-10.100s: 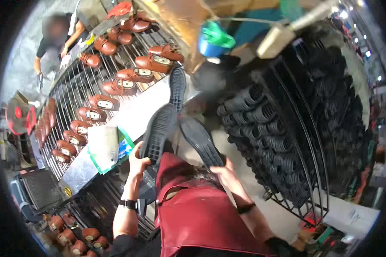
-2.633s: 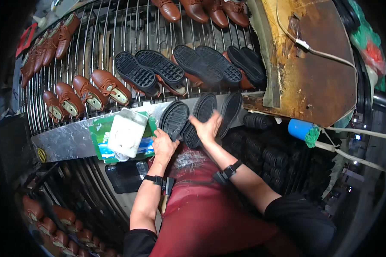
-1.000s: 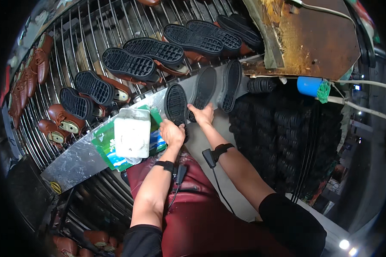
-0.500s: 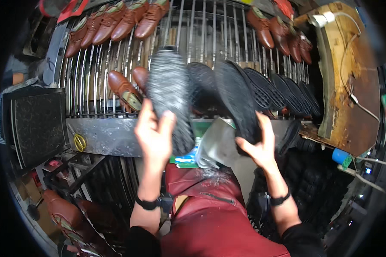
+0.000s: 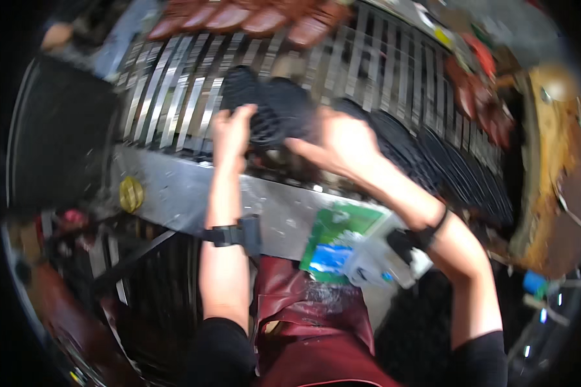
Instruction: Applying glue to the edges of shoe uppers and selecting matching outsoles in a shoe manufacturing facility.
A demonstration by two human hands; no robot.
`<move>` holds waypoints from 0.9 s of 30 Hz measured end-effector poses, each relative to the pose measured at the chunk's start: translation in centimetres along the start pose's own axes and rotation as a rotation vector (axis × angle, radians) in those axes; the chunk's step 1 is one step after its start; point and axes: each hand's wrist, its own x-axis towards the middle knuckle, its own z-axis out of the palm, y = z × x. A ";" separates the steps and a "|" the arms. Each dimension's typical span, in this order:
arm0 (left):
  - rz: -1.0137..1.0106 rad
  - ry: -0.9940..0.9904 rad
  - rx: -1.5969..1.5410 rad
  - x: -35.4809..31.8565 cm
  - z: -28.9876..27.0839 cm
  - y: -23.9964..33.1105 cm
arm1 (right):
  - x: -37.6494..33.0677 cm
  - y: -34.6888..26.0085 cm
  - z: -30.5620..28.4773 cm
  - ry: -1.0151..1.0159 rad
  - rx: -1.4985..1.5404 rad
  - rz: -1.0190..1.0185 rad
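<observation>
My left hand (image 5: 231,132) is closed on the near left edge of a black patterned shoe sole (image 5: 244,97), held low over the slatted metal rack. Right beside it is a second black sole (image 5: 289,106). My right hand (image 5: 345,142) reaches across at that sole's right side, thumb stretched to the left. Its fingers are smeared by motion, so whether they grip the sole does not show. More black soles (image 5: 403,145) lie in a row on the rack to the right, partly behind my right hand and wrist.
Brown leather shoes (image 5: 265,19) line the rack's (image 5: 181,97) far side, with more at the far right (image 5: 478,97). A metal ledge (image 5: 174,190) runs along the front, carrying yellow-handled scissors (image 5: 132,193) and a green-and-blue packet (image 5: 342,232). A dark panel (image 5: 61,135) stands left, a wooden board (image 5: 555,174) right.
Both hands have moved forward from above the ledge to the rack with the black soles, closer together. The view has shifted left. Two brown shoes near the rack's front no longer show.
</observation>
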 end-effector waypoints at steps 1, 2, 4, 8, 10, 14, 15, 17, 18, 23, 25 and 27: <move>-0.055 -0.235 -0.040 -3.4 1.0 2.4 | -1.1 1.3 -1.0 0.006 -0.104 -0.016; 0.040 -0.135 -0.008 -3.0 0.0 0.5 | -2.8 -0.1 -3.1 0.017 -0.181 -0.063; 0.143 -0.102 -0.089 -7.5 -2.0 -0.6 | -7.6 -0.2 -4.0 0.225 -0.117 -0.234; 0.673 0.032 0.088 -17.5 -9.6 -6.7 | -20.3 0.8 -8.7 0.224 -0.031 -0.362; 0.974 0.227 0.180 -22.0 -15.8 -9.7 | -25.6 3.3 -6.8 0.387 0.081 -0.447; 1.115 0.801 0.768 -33.3 -28.4 -10.8 | -37.5 5.2 -5.4 0.575 -0.046 -0.407; 1.059 1.000 0.997 -34.8 -31.5 -10.5 | -39.6 4.9 -3.9 0.568 0.065 -0.473; 0.763 1.117 1.333 -36.2 -38.2 -9.3 | -43.8 3.9 -0.1 0.713 0.211 -0.541; 0.642 1.148 1.315 -36.0 -43.1 -10.0 | -44.8 3.1 1.7 0.799 0.227 -0.529; 0.544 0.870 0.313 -40.4 -45.3 -7.6 | -44.1 1.1 11.1 1.214 0.833 -0.162; 0.624 0.755 0.257 -38.8 -43.8 -8.2 | -43.9 2.0 14.4 1.381 0.755 0.072; 0.293 0.767 0.597 -34.4 -46.9 -5.9 | -43.1 4.5 18.0 1.432 0.718 0.095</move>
